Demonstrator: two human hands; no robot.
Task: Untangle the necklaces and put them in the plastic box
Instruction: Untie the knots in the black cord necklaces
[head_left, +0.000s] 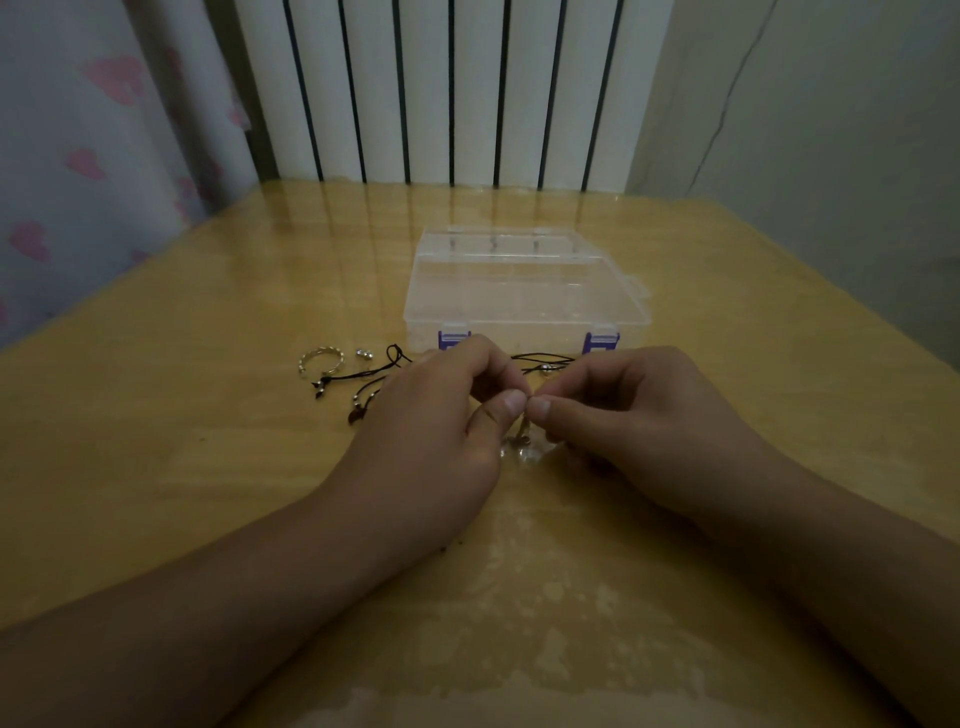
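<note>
1. The left hand (441, 410) and the right hand (618, 415) are shown meeting thumb to thumb above the wooden surface (208, 467), each pinching a fine strand at the same spot; a small silvery pendant (521, 441) is seen hanging just below the pinch.
2. The black cord necklaces (374, 376) are laid in a loose tangle on the surface to the left of the hands, with a further loop of cord (545, 359) visible between the hands and the box. A silver bracelet (320, 361) and a small silver ring (364, 354) are seen just beside the tangle.
3. The clear plastic box (524, 291), with purple clasps (454, 340), is placed just behind the hands; its lid appears closed, and no necklace can be seen inside it.
4. The untangling step is judged to be in hand. For the next move, the pinched strand would need to be drawn apart gently and the box opened.
</note>
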